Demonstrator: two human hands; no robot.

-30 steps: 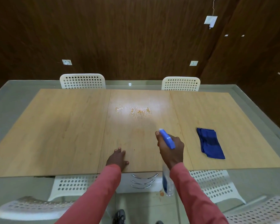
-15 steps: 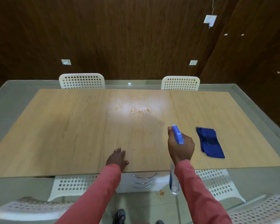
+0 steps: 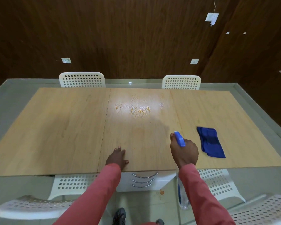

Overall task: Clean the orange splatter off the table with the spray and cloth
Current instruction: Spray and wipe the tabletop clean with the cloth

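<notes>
the bench [image 3: 55, 127] carries wet orange splatter [image 3: 140, 110] mid-far. the blue cloth [image 3: 210, 142] waits just right of the right hand [image 3: 184, 151], which grips the spray [image 3: 179, 138], aimed forward. the left hand [image 3: 117, 157] lies flat, likely bracing.

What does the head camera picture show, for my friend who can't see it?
A person's right hand holds a blue spray bottle over a wooden table, aimed toward a wet orange splatter farther back. The left hand rests flat near the front edge, and a blue cloth lies to the right. White chairs stand around.
</notes>
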